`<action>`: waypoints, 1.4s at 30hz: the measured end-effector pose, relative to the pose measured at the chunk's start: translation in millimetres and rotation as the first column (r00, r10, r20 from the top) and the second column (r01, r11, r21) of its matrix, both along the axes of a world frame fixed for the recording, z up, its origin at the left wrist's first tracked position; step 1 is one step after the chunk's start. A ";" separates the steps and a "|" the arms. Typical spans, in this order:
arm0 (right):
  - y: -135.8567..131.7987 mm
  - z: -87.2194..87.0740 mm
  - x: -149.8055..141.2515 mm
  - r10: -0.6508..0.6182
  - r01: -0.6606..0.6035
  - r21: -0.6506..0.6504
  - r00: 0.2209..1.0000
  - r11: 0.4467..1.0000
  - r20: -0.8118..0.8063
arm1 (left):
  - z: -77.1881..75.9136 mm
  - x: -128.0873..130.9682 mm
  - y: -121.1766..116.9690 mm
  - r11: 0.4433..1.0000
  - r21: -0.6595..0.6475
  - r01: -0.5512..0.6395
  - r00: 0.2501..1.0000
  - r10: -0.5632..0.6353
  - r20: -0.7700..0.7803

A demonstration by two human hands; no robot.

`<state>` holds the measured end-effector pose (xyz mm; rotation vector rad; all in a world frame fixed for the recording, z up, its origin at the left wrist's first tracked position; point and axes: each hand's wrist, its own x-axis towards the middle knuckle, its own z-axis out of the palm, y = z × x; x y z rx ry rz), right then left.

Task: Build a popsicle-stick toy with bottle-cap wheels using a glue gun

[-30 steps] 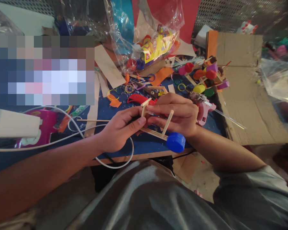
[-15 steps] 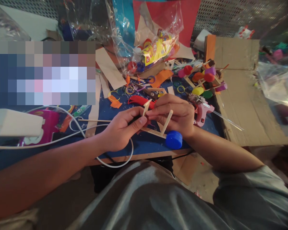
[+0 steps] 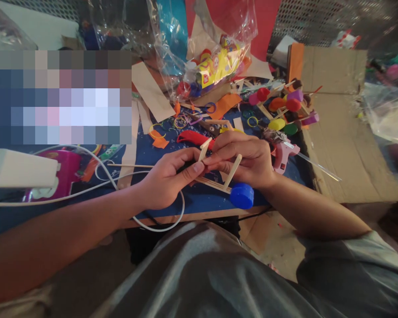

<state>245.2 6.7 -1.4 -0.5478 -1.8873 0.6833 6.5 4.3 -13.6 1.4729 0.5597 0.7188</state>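
Note:
Between my hands is a small wooden stick frame (image 3: 215, 184) with upright pieces, and a blue bottle cap (image 3: 242, 195) sits at its near right end. My left hand (image 3: 170, 176) pinches the frame's left part between thumb and fingers. From the right, my right hand (image 3: 243, 157) closes its fingertips on the frame close to the left thumb. One upright stick (image 3: 233, 171) stands by the cap, in front of the right hand; a shorter slanted piece (image 3: 204, 149) rises above the left thumb. The fingers hide the middle of the frame.
Red-handled pliers (image 3: 194, 138) lie just behind my hands. A pink glue gun (image 3: 283, 157) is at the right, beside cardboard (image 3: 338, 145). Stick-and-cap pieces (image 3: 285, 106) and a plastic bag (image 3: 215, 70) lie farther back. At left are a white adapter (image 3: 23, 170) and a cable (image 3: 109, 176).
My right fingertips have shifted slightly down toward the left thumb. The slanted piece has turned a little and shifted right. Both hands stay on the frame.

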 end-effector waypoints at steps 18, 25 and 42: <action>2.5 4.7 4.4 -0.047 0.039 0.182 0.998 0.983 0.038 | 3.6 -2.1 -3.6 0.997 -0.071 0.026 0.997 -0.021 0.068; -3.9 -1.1 2.1 -0.199 0.191 0.082 0.975 0.978 0.103 | 7.8 0.7 -4.9 1.000 -0.023 -0.021 0.998 0.022 0.053; -4.1 -6.6 -4.4 -0.182 0.179 0.107 0.983 0.978 0.012 | -1.6 5.5 -9.4 0.974 -0.223 -0.050 0.981 0.090 0.171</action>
